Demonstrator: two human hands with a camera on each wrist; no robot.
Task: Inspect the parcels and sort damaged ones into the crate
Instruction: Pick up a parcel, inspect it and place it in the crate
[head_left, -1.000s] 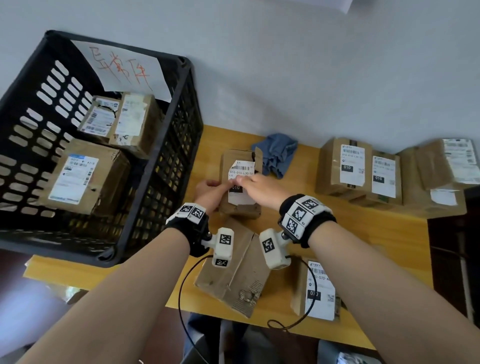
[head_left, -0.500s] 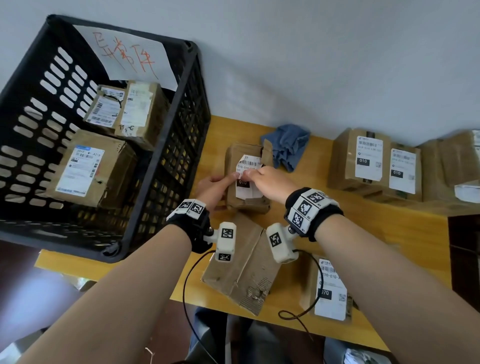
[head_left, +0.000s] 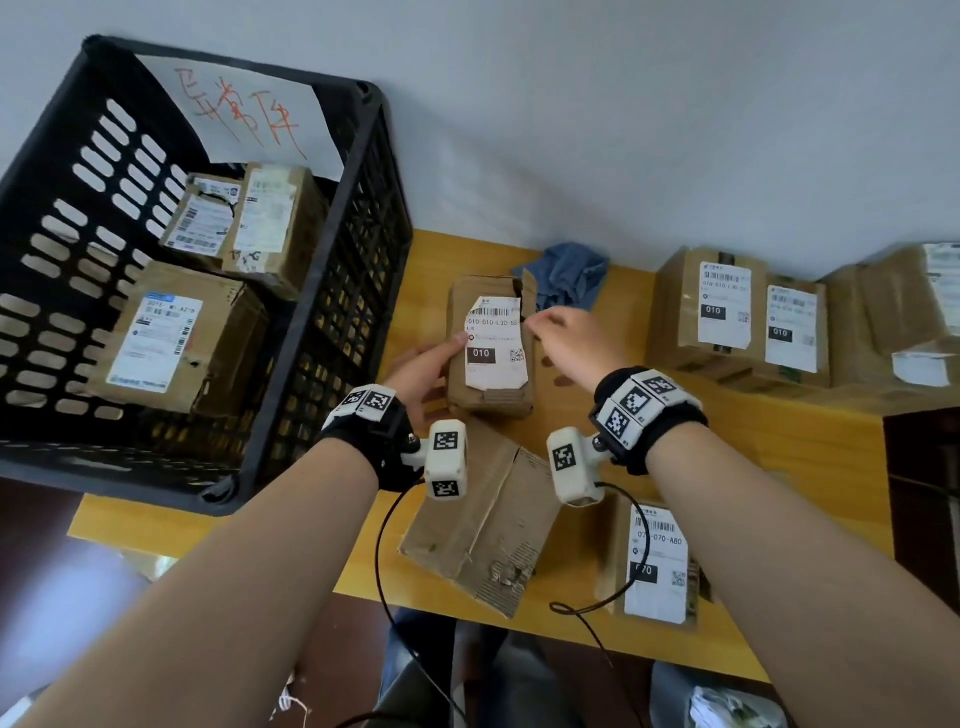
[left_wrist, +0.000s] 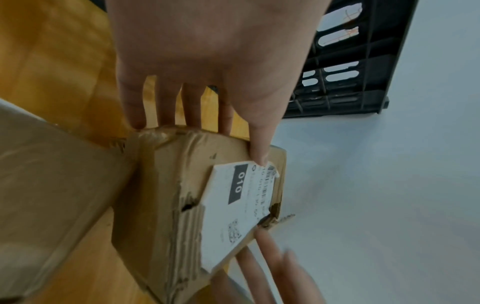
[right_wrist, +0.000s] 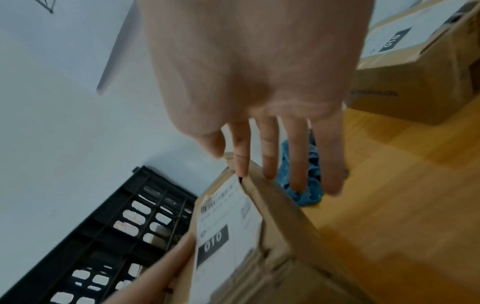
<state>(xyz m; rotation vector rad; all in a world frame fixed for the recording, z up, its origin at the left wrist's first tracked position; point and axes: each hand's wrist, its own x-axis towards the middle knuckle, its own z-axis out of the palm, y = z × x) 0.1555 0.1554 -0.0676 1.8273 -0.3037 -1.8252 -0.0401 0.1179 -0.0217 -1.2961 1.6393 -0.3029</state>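
A crumpled brown parcel (head_left: 493, 397) with a torn white "010" label lies on the wooden table (head_left: 779, 467), just right of the black crate (head_left: 332, 291). My left hand (head_left: 423, 369) grips its left side, thumb on the label's edge and fingers down the side; the left wrist view shows that parcel (left_wrist: 168, 185) with ripped cardboard and my left hand (left_wrist: 207, 61) on it. My right hand (head_left: 569, 340) is at the parcel's far right corner, fingers straight. In the right wrist view the right hand (right_wrist: 259, 72) has its index tip at the torn flap of the parcel (right_wrist: 275, 226).
The crate (right_wrist: 124, 226) holds three labelled parcels and carries a paper sign. A blue cloth (head_left: 566, 280) lies behind the parcel. A battered box (head_left: 483, 525) and a "070" parcel (head_left: 654, 561) sit near the front edge. More parcels (head_left: 727, 312) line the right.
My right hand has come off the label and moved right to the parcel's far corner, so the label now shows. My left hand keeps its hold on the left side.
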